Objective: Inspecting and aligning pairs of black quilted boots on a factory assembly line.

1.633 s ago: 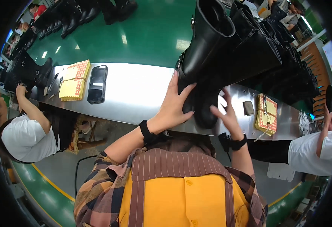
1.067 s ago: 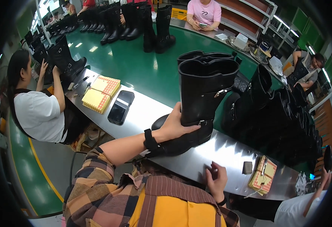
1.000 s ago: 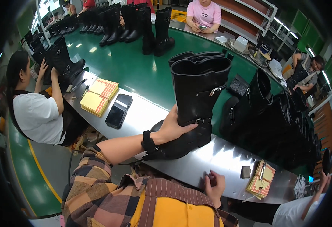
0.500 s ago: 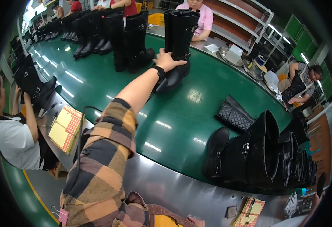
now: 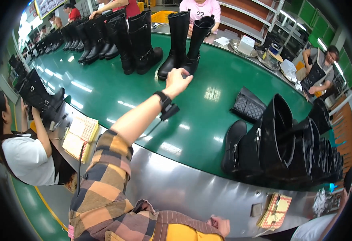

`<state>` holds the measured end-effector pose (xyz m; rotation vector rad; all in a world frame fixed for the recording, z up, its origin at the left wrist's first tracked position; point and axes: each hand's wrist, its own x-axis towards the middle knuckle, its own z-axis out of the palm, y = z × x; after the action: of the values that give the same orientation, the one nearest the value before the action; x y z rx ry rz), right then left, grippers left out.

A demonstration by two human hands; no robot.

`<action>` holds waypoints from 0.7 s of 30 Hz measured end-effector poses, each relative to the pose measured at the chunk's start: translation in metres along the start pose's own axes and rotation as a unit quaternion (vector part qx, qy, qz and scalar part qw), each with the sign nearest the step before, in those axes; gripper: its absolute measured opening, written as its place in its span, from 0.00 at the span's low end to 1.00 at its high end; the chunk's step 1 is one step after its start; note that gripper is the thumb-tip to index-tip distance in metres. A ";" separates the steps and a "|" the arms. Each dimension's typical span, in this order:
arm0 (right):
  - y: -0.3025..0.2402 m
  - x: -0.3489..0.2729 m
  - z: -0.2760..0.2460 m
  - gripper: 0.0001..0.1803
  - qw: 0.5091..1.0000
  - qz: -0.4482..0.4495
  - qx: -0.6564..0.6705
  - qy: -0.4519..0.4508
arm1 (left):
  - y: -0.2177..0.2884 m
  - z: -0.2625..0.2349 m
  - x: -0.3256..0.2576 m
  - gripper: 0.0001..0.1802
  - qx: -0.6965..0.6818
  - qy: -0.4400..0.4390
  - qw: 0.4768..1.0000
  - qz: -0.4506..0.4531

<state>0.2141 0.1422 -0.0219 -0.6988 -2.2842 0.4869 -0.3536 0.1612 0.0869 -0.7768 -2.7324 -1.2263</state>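
Two tall black boots, a left boot point(image 5: 175, 44) and a right boot point(image 5: 196, 46), stand upright side by side on the green tabletop point(image 5: 212, 76). Just in front of their toes is my left hand point(image 5: 178, 83). Its fingers are bent, with a small gap between thumb and forefinger and nothing seen in them; whether it touches the right boot's toe I cannot tell. Beside the wrist, below a black band, hangs a small black piece point(image 5: 170, 111). Low down by a yellow apron point(image 5: 180, 233) my right hand point(image 5: 220, 225) has curled fingers; what they hold, if anything, is hidden.
Rows of black boots point(image 5: 144, 48) stand at far left, more boots point(image 5: 260, 144) at right. A quilted black boot shaft point(image 5: 248, 105) lies nearby. Yellow paper pads point(image 5: 79, 134) lie on the steel edge. Co-workers sit at left, across and at far right.
My left hand has let go of the boot and drawn back toward me. The two boots now stand apart at their tops, toes toward me. My right hand shows more fully.
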 end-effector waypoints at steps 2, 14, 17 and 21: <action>-0.007 0.003 -0.008 0.09 0.999 0.014 0.003 -0.041 | 0.048 -0.030 -0.063 0.15 -0.320 -0.063 0.943 0.061; -0.021 0.014 -0.026 0.09 0.994 0.007 0.018 -0.106 | 0.200 -0.254 -0.341 0.12 -0.688 -0.403 0.475 0.372; -0.020 0.011 -0.026 0.08 0.995 0.008 0.024 -0.095 | 0.205 -0.256 -0.360 0.11 -0.711 -0.386 0.481 0.337; -0.021 0.011 -0.027 0.07 0.996 0.001 0.023 -0.088 | 0.206 -0.259 -0.378 0.10 -0.722 -0.380 0.489 0.310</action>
<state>0.2196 0.1362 0.0132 -0.6572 -2.4278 0.6212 0.0304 -0.0681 0.3147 -2.3941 -0.3254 -3.0939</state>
